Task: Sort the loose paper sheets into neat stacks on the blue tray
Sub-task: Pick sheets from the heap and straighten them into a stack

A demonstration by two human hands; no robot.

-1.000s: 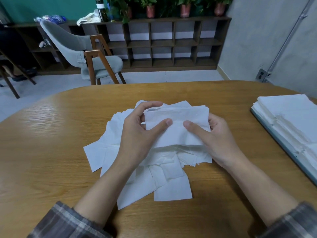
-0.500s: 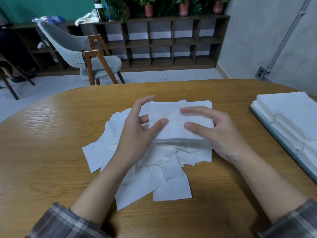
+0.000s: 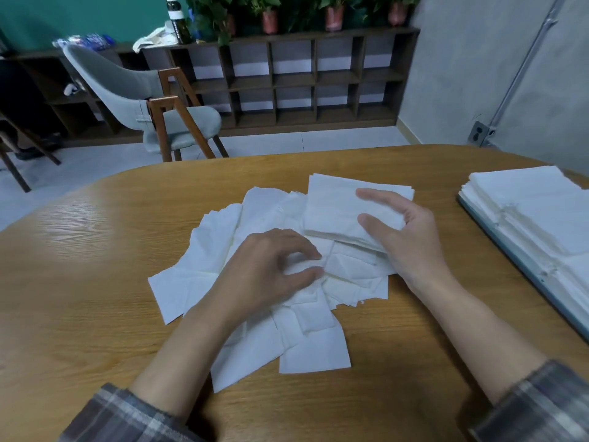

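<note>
A loose heap of white paper sheets (image 3: 204, 269) lies in the middle of the wooden table. My right hand (image 3: 408, 237) grips a small gathered stack of sheets (image 3: 331, 208) by its right edge, thumb on top, just above the heap's far right part. My left hand (image 3: 271, 269) is lower, over the heap's middle, its thumb and fingers closing on a sheet of the heap. At the right edge lies the blue tray (image 3: 510, 250), covered with neat white stacks (image 3: 529, 199).
The oval wooden table (image 3: 95, 314) has bare wood left of and in front of the heap. Beyond its far edge stand a grey chair (image 3: 143, 100) and a dark shelf unit (image 3: 302, 81) with potted plants.
My left hand has let go of the gathered stack and dropped onto the heap. My right hand now holds the stack alone and has shifted it to the right.
</note>
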